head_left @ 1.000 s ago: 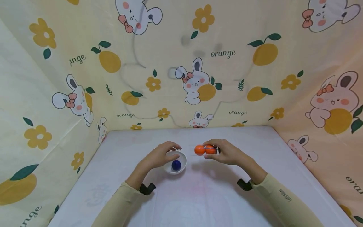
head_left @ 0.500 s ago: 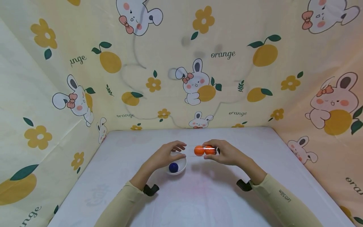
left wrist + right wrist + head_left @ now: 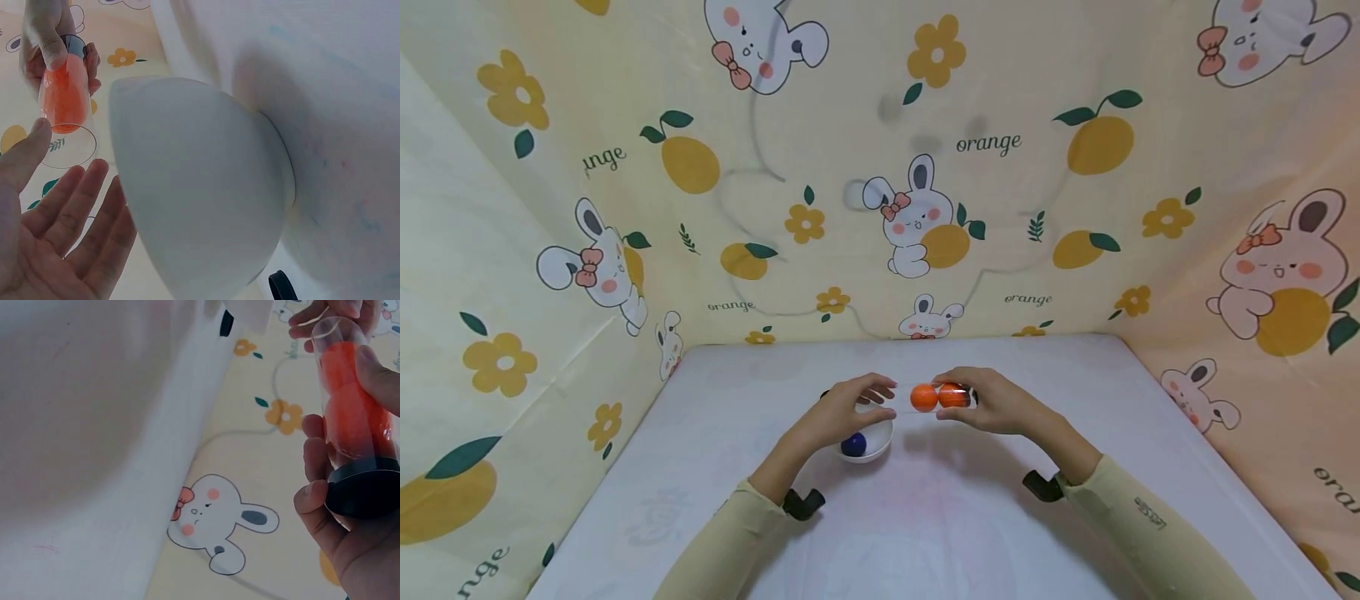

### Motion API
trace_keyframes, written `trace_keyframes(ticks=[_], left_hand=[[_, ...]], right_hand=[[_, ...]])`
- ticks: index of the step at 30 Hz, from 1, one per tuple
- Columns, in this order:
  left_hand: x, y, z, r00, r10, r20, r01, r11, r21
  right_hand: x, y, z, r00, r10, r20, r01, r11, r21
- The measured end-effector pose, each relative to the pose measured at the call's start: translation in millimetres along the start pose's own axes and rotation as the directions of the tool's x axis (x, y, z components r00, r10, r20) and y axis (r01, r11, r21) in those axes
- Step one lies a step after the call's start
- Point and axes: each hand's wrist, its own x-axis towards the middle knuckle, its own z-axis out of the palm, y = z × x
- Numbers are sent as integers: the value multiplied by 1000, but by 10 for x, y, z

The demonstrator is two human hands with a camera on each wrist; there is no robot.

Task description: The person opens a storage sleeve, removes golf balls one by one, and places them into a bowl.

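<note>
My right hand grips a clear tube with a black end cap. Two orange balls sit in a row inside it. The tube lies roughly level above the table, its open end pointing left. Around that open rim my left hand spreads its thumb and loosely bent fingers; whether they touch the rim I cannot tell. Below the left hand stands a white bowl, partly covered by it. A dark blue ball lies in the bowl's left side.
A small black object shows beyond the bowl in the left wrist view. Its kind is unclear. White cloth covers the table, and patterned fabric walls rise behind it and at both sides.
My left hand has shifted right, from over the bowl to the tube's open end. The blue ball has moved left within the bowl. The right hand has stayed nearly still.
</note>
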Motion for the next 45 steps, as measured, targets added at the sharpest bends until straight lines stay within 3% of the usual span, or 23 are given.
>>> trace_keyframes(ticks=[45], left_hand=[[-28,-33,-16,999,-26,-22,26,999,-37]], right_hand=[[-8,1,4,1000,-19,15,19,999,-45]])
